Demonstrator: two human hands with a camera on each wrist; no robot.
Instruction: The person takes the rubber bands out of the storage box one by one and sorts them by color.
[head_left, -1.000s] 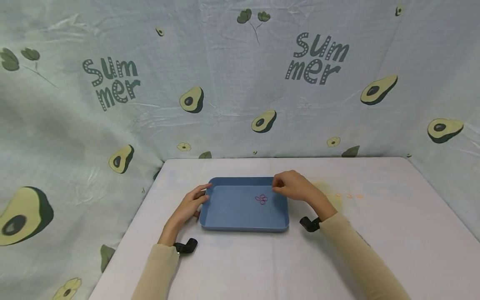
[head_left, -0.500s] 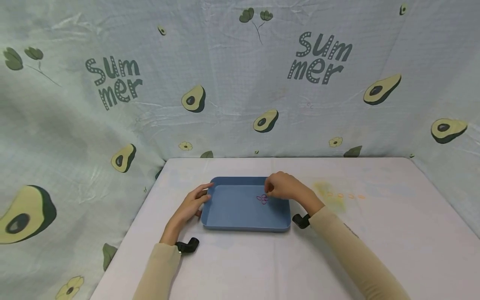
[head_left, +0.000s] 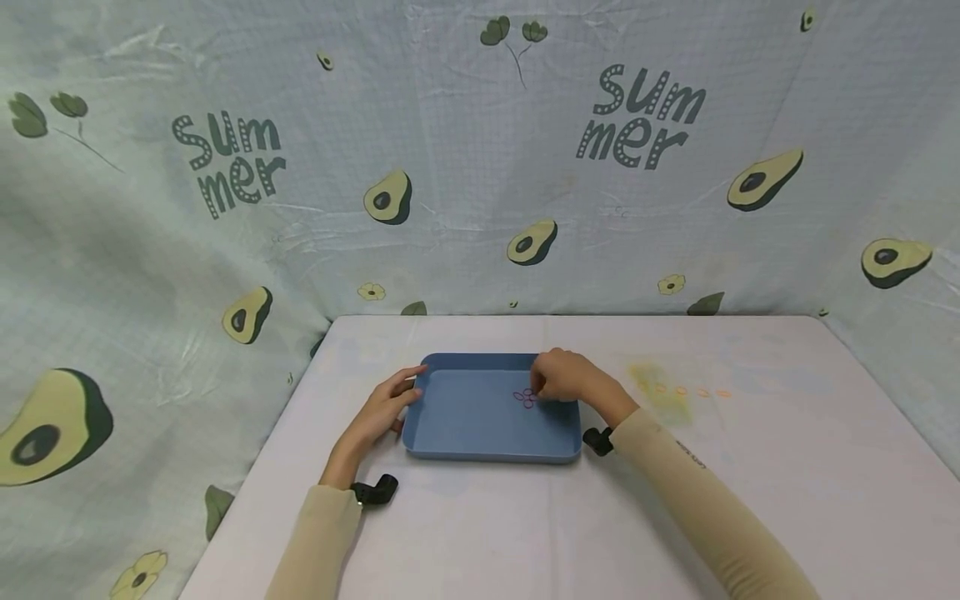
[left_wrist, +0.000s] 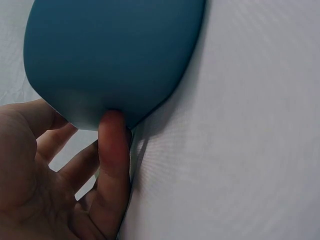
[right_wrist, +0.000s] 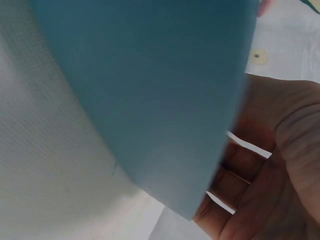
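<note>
A shallow blue tray (head_left: 480,425) lies on the table, also filling much of both wrist views. My left hand (head_left: 378,410) holds its left end; in the left wrist view one fingertip (left_wrist: 113,122) presses the outer wall and other fingers pass behind the rim. Several thin red loops (head_left: 524,398) lie in a petal-like cluster toward the tray's right side. Over the right part of the tray, my right hand (head_left: 562,377) has its fingers bent down, tips together beside the cluster. Whether it pinches a loop is hidden; in the right wrist view the tray covers the fingertips.
Several small orange loops (head_left: 703,392) lie in a row on the pale table cloth (head_left: 480,533), right of the tray. Near them is a yellow patch (head_left: 660,392) on the cloth. A printed curtain (head_left: 465,150) hangs behind and at the left.
My right hand has moved left and slightly down, from the tray's right rim to the red loops. The left hand stays at the tray's left end.
</note>
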